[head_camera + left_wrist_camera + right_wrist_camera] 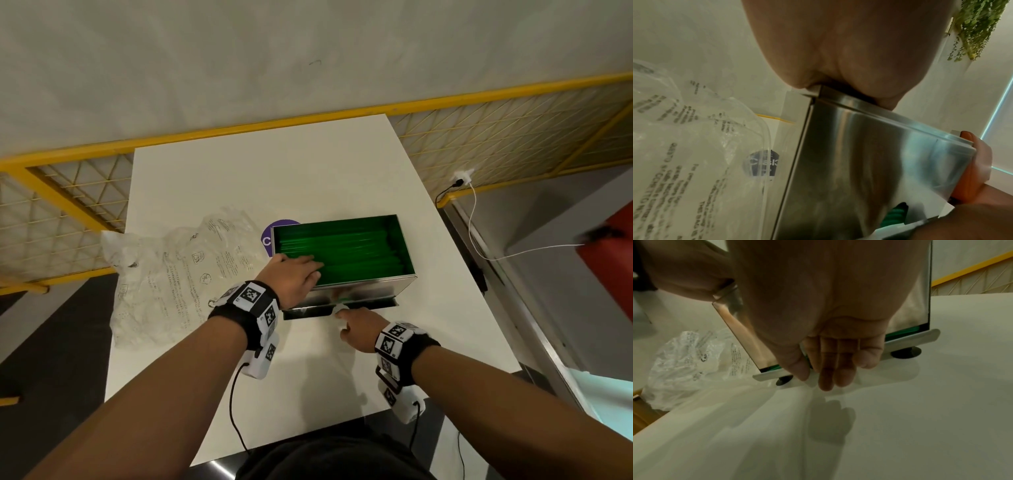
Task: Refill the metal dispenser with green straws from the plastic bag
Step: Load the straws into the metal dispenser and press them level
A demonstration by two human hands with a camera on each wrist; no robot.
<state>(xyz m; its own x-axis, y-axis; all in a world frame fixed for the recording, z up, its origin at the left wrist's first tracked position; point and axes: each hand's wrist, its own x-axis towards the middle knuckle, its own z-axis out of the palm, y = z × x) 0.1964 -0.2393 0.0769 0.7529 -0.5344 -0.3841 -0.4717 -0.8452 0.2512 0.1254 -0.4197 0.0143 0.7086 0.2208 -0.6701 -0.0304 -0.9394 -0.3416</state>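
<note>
The open-topped metal dispenser (363,293) stands on the white table (239,178), filled with green straws (356,250) lying lengthwise. My left hand (298,274) lies flat on the straws at the box's left end, fingers straight; its palm (849,48) sits over the dispenser's rim (859,154). My right hand (352,322) touches the low front tray (910,339), with fingers (828,361) straight and pointing down onto the lip. A strip of green (902,332) shows in the slot above the tray. The crumpled clear plastic bag (178,274) lies left of the dispenser.
A purple round sticker (274,233) peeks out behind the dispenser's left corner. A yellow mesh fence (513,137) runs behind the table. A white cable (479,233) hangs off to the right. The bag (684,162) presses close to the dispenser's left wall.
</note>
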